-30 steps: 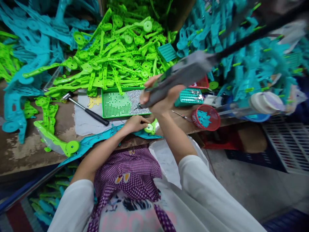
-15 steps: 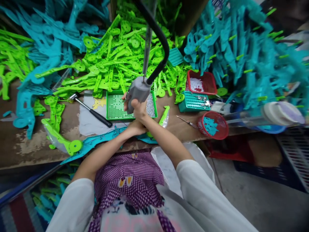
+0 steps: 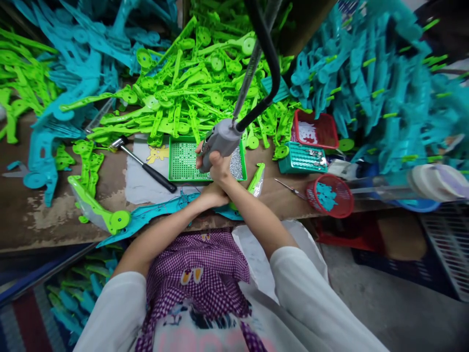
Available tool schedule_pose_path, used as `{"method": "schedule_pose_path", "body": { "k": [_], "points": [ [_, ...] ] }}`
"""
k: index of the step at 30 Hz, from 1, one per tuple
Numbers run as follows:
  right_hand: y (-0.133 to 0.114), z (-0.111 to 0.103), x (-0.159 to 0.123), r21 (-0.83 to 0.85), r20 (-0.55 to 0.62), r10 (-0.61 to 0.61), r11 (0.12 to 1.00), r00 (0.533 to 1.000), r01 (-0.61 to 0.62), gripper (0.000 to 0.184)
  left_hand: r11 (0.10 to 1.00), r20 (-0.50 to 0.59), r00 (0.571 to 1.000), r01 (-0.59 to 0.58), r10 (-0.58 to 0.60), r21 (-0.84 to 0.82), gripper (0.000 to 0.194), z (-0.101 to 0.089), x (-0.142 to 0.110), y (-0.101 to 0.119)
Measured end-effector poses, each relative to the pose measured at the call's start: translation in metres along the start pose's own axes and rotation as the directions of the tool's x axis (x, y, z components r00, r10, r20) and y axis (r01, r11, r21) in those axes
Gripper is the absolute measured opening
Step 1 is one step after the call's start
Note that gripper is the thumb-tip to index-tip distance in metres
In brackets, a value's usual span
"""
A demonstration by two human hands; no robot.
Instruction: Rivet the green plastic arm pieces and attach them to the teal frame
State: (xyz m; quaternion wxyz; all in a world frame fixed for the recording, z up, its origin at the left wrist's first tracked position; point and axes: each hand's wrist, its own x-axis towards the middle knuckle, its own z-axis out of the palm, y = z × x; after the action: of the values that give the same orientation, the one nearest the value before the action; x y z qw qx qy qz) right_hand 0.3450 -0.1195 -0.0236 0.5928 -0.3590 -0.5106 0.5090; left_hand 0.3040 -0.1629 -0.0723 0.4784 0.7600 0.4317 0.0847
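Over the green tray (image 3: 170, 162), the right hand (image 3: 220, 171) wraps its fingers round the gray power screwdriver (image 3: 224, 139) (likely heavy; grab its fat body). By the table's (image 3: 22, 215) edge, the left hand (image 3: 213, 196) meets a blue plastic part (image 3: 150, 212), probably light, stiff; its fingers' grip is hidden.

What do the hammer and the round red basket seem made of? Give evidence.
Hammer: apparently polished metal head and shaft, from their silvery shine; smooth black grip, rubber or plastic, unclear which.
Round red basket: likely smooth moulded plastic, from its even colour and perforated wall.
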Motion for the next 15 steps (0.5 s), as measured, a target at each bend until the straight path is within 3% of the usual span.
{"method": "schedule_pose_path", "body": {
  "k": [4, 7, 11, 15],
  "points": [
    [-0.006, 0.001, 0.004, 0.007, -0.033, -0.034, 0.999, 0.999, 0.035, 0.071, 0.998, 0.035, 0.999, 0.002, -0.004, 0.065, 0.023, -0.002, 0.0, 0.002],
    [-0.027, -0.007, 0.005, -0.018, -0.085, -0.038, 0.999, 0.996, 0.037, 0.078, 0.997, 0.083, 0.995, -0.051, 0.046, 0.063, 0.021, -0.005, 0.0, 0.003],
    [-0.074, -0.041, -0.012, -0.046, -0.149, -0.148, 0.989, 0.978, 0.142, 0.079, 0.997, 0.105, 0.991, -0.082, 0.081, 0.002, 0.027, -0.006, 0.001, 0.001],
    [-0.101, -0.086, -0.048, -0.091, -0.277, -0.297, 0.955, 0.914, 0.283, 0.069, 0.997, 0.105, 0.991, -0.08, 0.082, -0.021, 0.031, -0.004, 0.002, -0.003]
  ]
}}
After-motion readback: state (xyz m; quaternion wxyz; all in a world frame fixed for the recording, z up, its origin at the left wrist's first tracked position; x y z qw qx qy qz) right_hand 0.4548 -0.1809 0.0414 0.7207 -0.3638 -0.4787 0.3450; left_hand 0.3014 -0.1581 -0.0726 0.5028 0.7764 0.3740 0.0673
